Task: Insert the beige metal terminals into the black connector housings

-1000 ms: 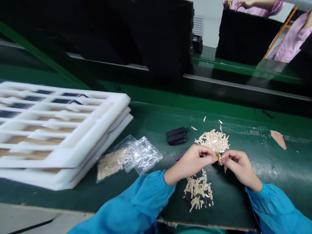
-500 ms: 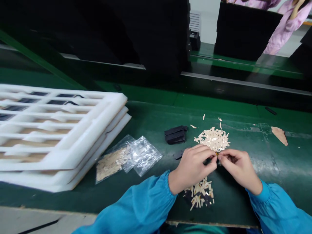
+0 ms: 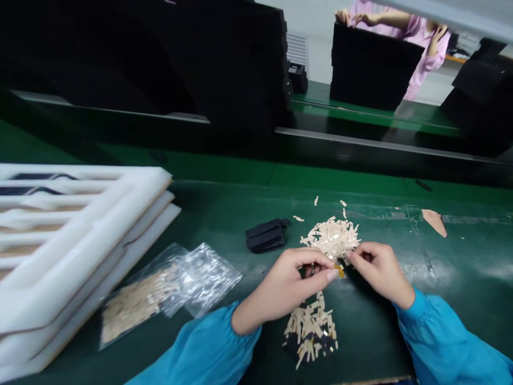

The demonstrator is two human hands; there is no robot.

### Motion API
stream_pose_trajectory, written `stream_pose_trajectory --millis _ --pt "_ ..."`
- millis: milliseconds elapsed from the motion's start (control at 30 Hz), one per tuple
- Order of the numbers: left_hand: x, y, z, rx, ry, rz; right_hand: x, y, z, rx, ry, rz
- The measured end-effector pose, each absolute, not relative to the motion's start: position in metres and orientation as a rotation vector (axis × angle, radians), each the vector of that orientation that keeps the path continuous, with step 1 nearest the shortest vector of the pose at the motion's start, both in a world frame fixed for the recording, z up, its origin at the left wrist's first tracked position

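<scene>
My left hand (image 3: 298,278) pinches a small orange-yellow piece (image 3: 340,270) at its fingertips. To its right my right hand (image 3: 379,267) has thumb and forefinger pressed together at the edge of a heap of small cream strips (image 3: 333,238); what lies between those fingertips is too small to make out. Nearer me, below my left hand, is a second pile of cream strips (image 3: 310,329) mixed with dark bits. A bundle of black pieces (image 3: 265,236) lies on the green table, beyond my left hand.
White foam trays (image 3: 92,235) are stacked at the left, beside clear plastic bags (image 3: 206,278), one with cream strips inside. A brown scrap (image 3: 434,222) lies at the right. Black stacks stand behind; a person in pink sleeves (image 3: 420,40) is beyond.
The view has shifted to the right. My hands have moved apart a little, and the orange-yellow piece now shows more clearly at my left fingertips.
</scene>
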State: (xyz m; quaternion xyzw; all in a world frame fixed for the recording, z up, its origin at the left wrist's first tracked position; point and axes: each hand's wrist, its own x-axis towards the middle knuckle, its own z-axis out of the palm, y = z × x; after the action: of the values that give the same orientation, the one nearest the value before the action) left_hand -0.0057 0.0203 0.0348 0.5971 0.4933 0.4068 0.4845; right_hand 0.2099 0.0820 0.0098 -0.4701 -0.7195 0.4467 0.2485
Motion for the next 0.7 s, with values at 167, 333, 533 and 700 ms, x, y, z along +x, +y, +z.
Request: stream_pose_trajectory --millis 167,333,533,700 --pt "-0.005 0.024 0.034 1.286 1.147 0.884 0.209 0.077 0.011 -0.942 -1.374 2.238" --pt "-0.002 0.024 0.032 1.248 1.183 0.829 0.209 0.073 0.010 -0.851 -1.221 2.398" --pt "-0.004 0.023 0.035 1.194 1.198 0.883 0.209 0.072 0.013 -0.952 -1.296 2.161" --pt "-0.001 0.023 0.031 1.091 1.062 0.941 0.205 0.065 0.023 -0.966 -1.443 1.869"
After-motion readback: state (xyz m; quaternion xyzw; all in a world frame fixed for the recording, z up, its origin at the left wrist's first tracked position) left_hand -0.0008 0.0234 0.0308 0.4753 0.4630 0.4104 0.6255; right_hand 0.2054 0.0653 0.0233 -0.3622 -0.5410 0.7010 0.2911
